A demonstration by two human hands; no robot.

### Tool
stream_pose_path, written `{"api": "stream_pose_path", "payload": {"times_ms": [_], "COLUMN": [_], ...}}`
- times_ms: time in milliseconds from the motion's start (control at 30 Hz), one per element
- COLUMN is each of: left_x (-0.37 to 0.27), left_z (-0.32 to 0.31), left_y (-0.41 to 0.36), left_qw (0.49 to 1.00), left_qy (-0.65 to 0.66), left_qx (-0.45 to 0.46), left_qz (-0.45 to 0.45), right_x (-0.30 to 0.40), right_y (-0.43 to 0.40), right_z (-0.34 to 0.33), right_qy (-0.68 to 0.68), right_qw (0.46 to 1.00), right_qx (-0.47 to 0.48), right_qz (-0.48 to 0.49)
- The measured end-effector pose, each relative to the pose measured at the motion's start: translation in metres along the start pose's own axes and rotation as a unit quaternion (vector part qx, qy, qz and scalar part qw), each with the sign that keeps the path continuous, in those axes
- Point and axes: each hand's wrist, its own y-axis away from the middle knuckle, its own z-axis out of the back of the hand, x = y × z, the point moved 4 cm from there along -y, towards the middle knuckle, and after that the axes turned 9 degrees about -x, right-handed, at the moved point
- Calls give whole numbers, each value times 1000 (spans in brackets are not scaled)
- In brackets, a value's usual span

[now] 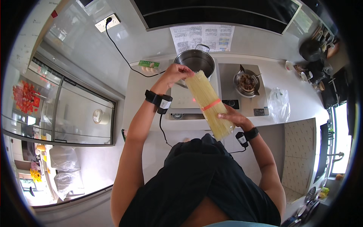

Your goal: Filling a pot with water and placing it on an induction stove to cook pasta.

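Note:
A long bundle of pale yellow dried noodles (204, 93) in clear plastic, with a red band (211, 105) round its middle, slants in front of me. My right hand (234, 115) grips its lower part, thumb on top. At the upper end, the fingers of my left hand (178, 73) pinch the noodles or the wrapper's edge; which of these I cannot tell. Just beyond that end stands an open steel pot (195, 61) on a white induction cooktop (181, 99). The bundle hides part of the cooktop and the near side of the pot.
Right of the pot is a gas burner (246, 82). A clear plastic bag (278, 104) and a small dark box (261, 111) lie on the white counter (300, 96). Left of the pot are an egg pack (149, 66) and a black power cord (122, 54) running from a wall socket (107, 23).

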Motion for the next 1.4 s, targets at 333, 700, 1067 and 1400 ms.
{"api": "stream_pose_path", "payload": {"times_ms": [333, 700, 1067, 1400], "left_x": [-1, 0, -19, 0], "left_z": [8, -12, -42, -63], "left_y": [-20, 2, 17, -8], "left_qw": [998, 998, 990, 980], "left_qy": [66, 42, 102, 157], "left_qx": [23, 39, -91, -120], "left_qz": [11, -25, -20, 14], "right_x": [-2, 6, -9, -34], "right_y": [-4, -6, -8, -27], "right_z": [2, -12, -12, -5], "right_qy": [-66, -103, -113, -222], "right_qw": [998, 993, 991, 975], "right_qx": [10, -55, -50, -11], "right_qz": [-20, -2, 47, -18]}}
